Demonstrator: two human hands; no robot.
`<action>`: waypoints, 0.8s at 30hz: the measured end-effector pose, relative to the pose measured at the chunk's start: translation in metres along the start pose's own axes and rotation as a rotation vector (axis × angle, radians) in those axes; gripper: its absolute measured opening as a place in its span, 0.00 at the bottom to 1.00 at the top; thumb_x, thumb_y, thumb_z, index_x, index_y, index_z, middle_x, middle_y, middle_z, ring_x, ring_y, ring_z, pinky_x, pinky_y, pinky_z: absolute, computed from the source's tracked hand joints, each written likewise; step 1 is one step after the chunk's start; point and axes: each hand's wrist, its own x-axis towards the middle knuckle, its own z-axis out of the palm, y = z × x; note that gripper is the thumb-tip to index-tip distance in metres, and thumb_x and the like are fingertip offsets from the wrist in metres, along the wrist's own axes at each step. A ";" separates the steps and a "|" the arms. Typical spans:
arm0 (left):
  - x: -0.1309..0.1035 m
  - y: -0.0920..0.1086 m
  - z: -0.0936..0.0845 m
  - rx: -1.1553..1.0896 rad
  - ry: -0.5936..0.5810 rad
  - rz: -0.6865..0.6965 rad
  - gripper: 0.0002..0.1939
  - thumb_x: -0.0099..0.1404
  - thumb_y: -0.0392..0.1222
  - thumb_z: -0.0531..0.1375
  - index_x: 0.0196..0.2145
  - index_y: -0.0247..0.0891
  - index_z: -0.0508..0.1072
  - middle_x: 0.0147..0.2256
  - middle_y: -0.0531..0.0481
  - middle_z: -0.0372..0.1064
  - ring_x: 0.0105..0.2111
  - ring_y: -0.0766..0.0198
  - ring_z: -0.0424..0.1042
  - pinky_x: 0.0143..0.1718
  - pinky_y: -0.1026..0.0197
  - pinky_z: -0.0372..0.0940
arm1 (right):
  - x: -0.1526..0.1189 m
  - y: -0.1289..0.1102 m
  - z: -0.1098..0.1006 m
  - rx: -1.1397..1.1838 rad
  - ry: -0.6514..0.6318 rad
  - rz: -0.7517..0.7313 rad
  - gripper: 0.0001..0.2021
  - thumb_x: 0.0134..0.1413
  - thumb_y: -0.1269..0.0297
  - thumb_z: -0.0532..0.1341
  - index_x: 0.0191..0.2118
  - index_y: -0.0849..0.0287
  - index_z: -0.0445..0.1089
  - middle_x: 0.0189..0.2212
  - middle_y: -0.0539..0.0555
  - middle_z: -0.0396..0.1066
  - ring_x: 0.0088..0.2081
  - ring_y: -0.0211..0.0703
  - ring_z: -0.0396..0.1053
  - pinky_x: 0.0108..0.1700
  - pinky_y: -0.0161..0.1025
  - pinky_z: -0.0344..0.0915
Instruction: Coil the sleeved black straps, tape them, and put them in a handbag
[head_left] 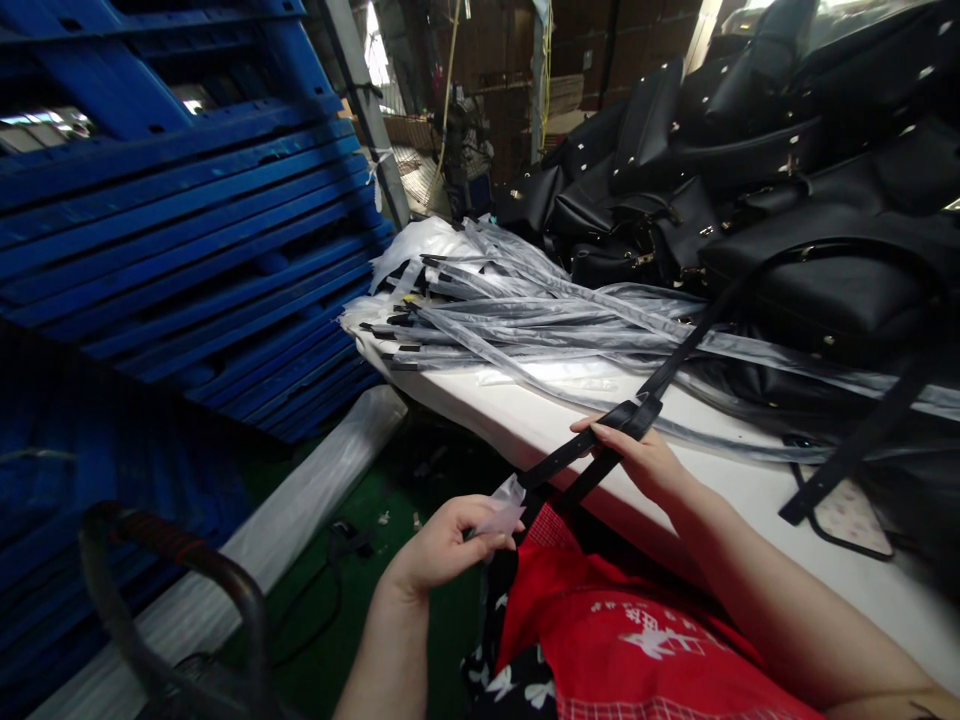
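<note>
- One black strap [679,358] is running between the two hands at lower centre, then arching over to the right side of the frame, its free end hanging low there.
- The left hand [454,535] is closing round the strap's lower end, pinching a crumpled piece of translucent wrap [502,508] over it.
- Up and to the right, the right hand [637,458] is gripping the strap by its overlapping bands, fingers tucking underneath.
- White and broad, the worktop [480,402] is stretching from the centre to the lower right, and it's carrying a heap of wrapped straps [540,320], their dark ends poking out leftward.
- Black bags [810,280] are piling up across the upper right, metal studs glinting.
- A black-rimmed flat object [855,515] is lying on the worktop at lower right.
- Blue pallets [187,235] are filling the upper left, and a long pale roll [319,490] is slanting below them.
- A red apron [622,620] is showing at bottom centre.
</note>
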 end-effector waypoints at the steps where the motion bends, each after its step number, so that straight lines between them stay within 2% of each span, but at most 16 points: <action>1: 0.002 0.000 0.000 0.000 -0.008 -0.003 0.12 0.67 0.44 0.59 0.34 0.36 0.80 0.43 0.42 0.75 0.45 0.58 0.72 0.48 0.59 0.65 | 0.000 -0.001 -0.001 0.003 0.001 0.002 0.14 0.57 0.54 0.63 0.41 0.58 0.78 0.30 0.54 0.75 0.31 0.39 0.66 0.33 0.34 0.62; 5: 0.007 0.000 0.004 -0.014 -0.064 -0.046 0.13 0.66 0.46 0.60 0.34 0.35 0.80 0.44 0.41 0.74 0.39 0.60 0.73 0.37 0.63 0.68 | -0.001 -0.005 -0.006 0.028 0.027 0.008 0.15 0.56 0.54 0.63 0.41 0.59 0.78 0.30 0.55 0.75 0.31 0.41 0.68 0.34 0.35 0.63; 9: 0.010 -0.002 0.009 -0.031 -0.093 -0.080 0.15 0.66 0.48 0.59 0.35 0.33 0.80 0.42 0.41 0.74 0.31 0.65 0.72 0.27 0.68 0.65 | -0.003 -0.007 -0.011 0.011 0.036 0.006 0.16 0.56 0.53 0.64 0.41 0.60 0.78 0.31 0.55 0.75 0.32 0.42 0.69 0.34 0.36 0.64; 14: 0.014 -0.003 0.013 -0.055 -0.064 -0.057 0.15 0.65 0.48 0.60 0.36 0.34 0.80 0.41 0.42 0.74 0.34 0.63 0.72 0.31 0.66 0.66 | -0.005 -0.005 -0.012 -0.070 -0.059 0.032 0.16 0.56 0.53 0.63 0.42 0.60 0.78 0.32 0.55 0.75 0.33 0.42 0.70 0.35 0.36 0.65; 19: 0.032 -0.008 0.023 -0.083 -0.080 -0.019 0.16 0.66 0.48 0.59 0.36 0.33 0.80 0.36 0.43 0.75 0.36 0.61 0.73 0.38 0.62 0.66 | -0.009 0.006 0.014 -0.115 -0.237 0.100 0.19 0.57 0.50 0.61 0.44 0.61 0.76 0.34 0.55 0.76 0.34 0.42 0.71 0.37 0.37 0.67; 22: 0.043 -0.017 0.028 -0.050 -0.053 -0.040 0.17 0.66 0.49 0.59 0.33 0.31 0.79 0.33 0.44 0.74 0.34 0.61 0.72 0.37 0.62 0.64 | -0.014 0.014 0.019 -0.291 -0.272 0.095 0.20 0.59 0.48 0.59 0.37 0.62 0.77 0.31 0.55 0.75 0.32 0.41 0.70 0.36 0.37 0.67; 24: 0.047 -0.025 0.028 -0.012 -0.020 -0.070 0.17 0.65 0.50 0.60 0.30 0.31 0.79 0.30 0.46 0.73 0.30 0.63 0.70 0.32 0.64 0.62 | -0.018 0.012 0.010 -0.467 -0.229 0.064 0.22 0.61 0.47 0.57 0.30 0.62 0.76 0.26 0.54 0.74 0.28 0.39 0.69 0.32 0.35 0.66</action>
